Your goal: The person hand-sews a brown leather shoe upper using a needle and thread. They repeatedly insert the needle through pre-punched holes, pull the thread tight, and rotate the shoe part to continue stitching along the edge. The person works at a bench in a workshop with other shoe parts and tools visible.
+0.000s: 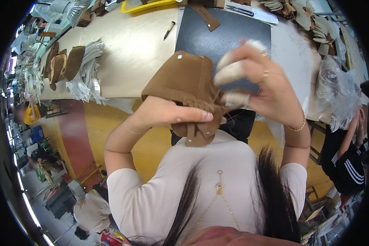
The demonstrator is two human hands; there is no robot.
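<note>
The left hand (162, 111) grips the leather (172, 76) and should brace its seam (196, 103) firmly; the blurred right hand (270, 88) curls, its hold unclear.

From my remote station I can read no words or numbers. The white strip (265, 15) on the table (127, 45) carries faint marks, too small for me to make out. On the brown leather piece (164, 78) I see a small pale square patch (179, 57), likewise illegible to me.
</note>
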